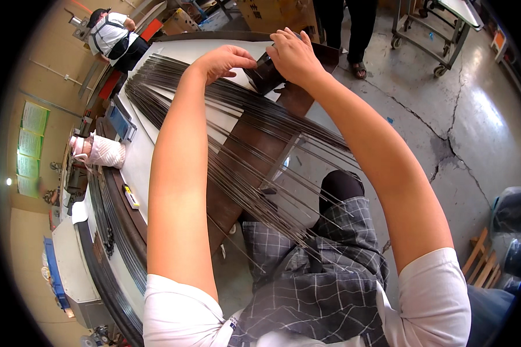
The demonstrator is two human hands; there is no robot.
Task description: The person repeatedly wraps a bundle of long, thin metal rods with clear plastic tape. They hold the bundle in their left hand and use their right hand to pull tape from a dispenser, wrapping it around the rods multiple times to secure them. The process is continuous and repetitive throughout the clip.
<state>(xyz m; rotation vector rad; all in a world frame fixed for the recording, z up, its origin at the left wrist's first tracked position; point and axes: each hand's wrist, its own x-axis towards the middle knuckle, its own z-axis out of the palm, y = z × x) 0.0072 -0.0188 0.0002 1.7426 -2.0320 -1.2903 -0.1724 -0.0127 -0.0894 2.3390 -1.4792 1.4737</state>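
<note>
Your right hand (293,58) is curving over the black box (264,80) at twelve o'clock; your left hand (223,61) is curling beside it. I cannot tell either grip. Thin dark rods (249,107) are fanning from ten o'clock.

I had a bright view on my feed. White glare streaked the grey floor (481,111) at right, and a small light spot (8,181) shone at far left. The thin rods (260,113) came through dark but crisp; the wall sheets (30,144) looked pale and soft. Edges curved toward the rim, and black swallowed my corners.
</note>
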